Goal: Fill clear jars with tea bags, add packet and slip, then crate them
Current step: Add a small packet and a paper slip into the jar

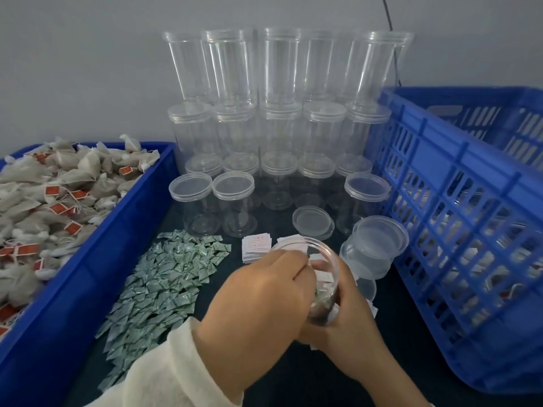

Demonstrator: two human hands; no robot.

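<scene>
Jar (320, 277) at counter's near middle, tilted, gripped round its wall by right hand (349, 315). Left hand (264, 292) fingers pinched at the mouth, likely feeding a slip. Light, stiff, slick plastic; hold mid-wall.

Open clear jar (321, 277), tilted, mouth toward the wall, dark tea bags in its lower part, green packet and white slips visible inside. Tea bags (44, 201): grey-white pouches with red tags, heaped in the blue bin (97, 254) at left. Packets (164, 283): green-white, spread loose on the dark table between bin and jar. Slips (257, 248): small white stack with red print, just behind the jar. Empty lidded jars (279, 124) stacked against the wall. Blue crate (458, 230) at right, filled jars seen through its slots.
</scene>
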